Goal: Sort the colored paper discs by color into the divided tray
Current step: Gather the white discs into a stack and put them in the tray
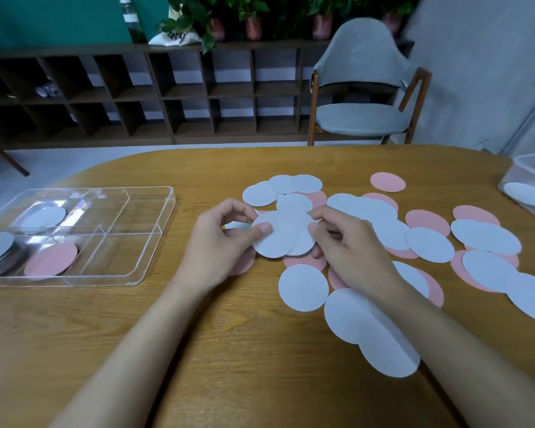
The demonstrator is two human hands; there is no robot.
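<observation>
The left hand [220,242] pinches the left rim of a small fan of white paper discs [278,239], thumb on top and fingers curled beneath. The right hand [346,245] pinches the opposite rim the same way. The fan spans the gap between both sets of fingertips, over loose pink discs [305,261] on the wooden table [229,335]. These sheets are probably featherlight, thin and bendy, and apt to slide or cling together, so an edge pinch suits them. The clear divided tray [105,189] lies well left of the left fingers, already holding a pink disc [51,259].
</observation>
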